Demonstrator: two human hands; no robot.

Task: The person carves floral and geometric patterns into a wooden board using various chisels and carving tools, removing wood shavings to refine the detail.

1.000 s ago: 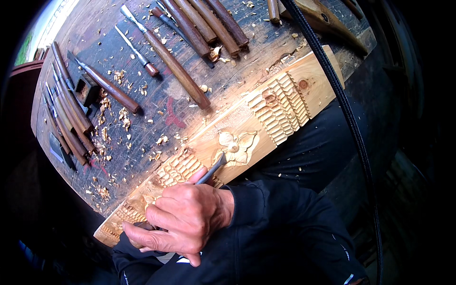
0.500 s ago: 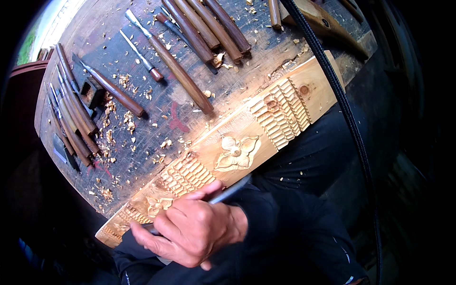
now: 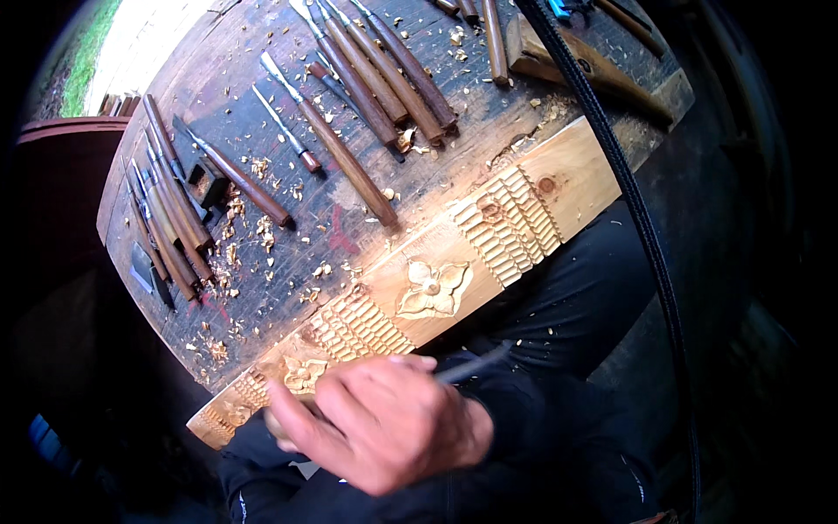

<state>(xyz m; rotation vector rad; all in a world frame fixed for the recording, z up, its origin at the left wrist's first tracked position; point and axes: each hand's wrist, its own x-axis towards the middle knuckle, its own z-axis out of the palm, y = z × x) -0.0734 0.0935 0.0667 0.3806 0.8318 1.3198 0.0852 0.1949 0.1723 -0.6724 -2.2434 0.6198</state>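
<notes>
My right hand [image 3: 380, 424] is closed around a chisel [image 3: 471, 362]. Its thin metal shaft sticks out up and to the right, ending just short of the near edge of a long pale wooden plank [image 3: 572, 175]. The plank lies slanted along the bench's near edge. It is carved with a four-petal flower [image 3: 432, 288] between ribbed bands [image 3: 511, 223]. A second, smaller flower [image 3: 305, 371] sits just above my fingers. A pale rounded shape under my hand is unclear. My left hand is not visible.
Dark worn workbench [image 3: 262, 96] strewn with wood chips. Several wooden-handled chisels lie in a row at the left [image 3: 170, 210] and another group at the top [image 3: 375, 74]. A black cable [image 3: 628, 201] runs down the right side. My dark-trousered legs [image 3: 576, 306] are below the plank.
My right hand has pulled back down and away from the plank. The chisel tip, which rested by the large flower, is now off the wood.
</notes>
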